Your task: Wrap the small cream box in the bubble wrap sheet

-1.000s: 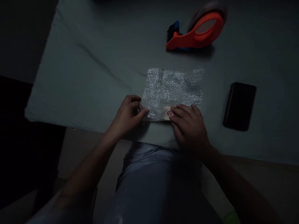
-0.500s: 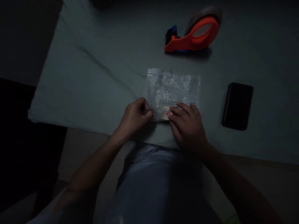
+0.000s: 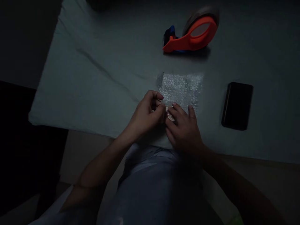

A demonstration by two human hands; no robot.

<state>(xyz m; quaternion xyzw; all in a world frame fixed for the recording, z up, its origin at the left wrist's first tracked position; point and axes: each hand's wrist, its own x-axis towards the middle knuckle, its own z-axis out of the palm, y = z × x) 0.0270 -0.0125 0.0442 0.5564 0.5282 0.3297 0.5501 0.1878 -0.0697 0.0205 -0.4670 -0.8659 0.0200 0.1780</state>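
A sheet of bubble wrap (image 3: 181,89) lies on the table in front of me. On its near edge is a small pale flat piece with a pinkish patch (image 3: 170,116), mostly covered by my fingers, and its kind cannot be made out. My left hand (image 3: 151,111) has thumb and fingers pinched on the left part of the wrap, which is bent up beside the small piece. My right hand (image 3: 184,126) rests with spread fingers over the piece and the wrap, its fingertips pressing down.
An orange tape dispenser (image 3: 192,40) with a roll of tape stands beyond the wrap. A black rectangular object (image 3: 237,106), perhaps a phone or case, lies to the right. A pale cloth (image 3: 93,93) with creases covers the table, its front edge close to my body. The light is dim.
My left hand has moved right, bringing the wrap's left side toward the small piece. That piece is now more hidden. My right hand has shifted slightly left.
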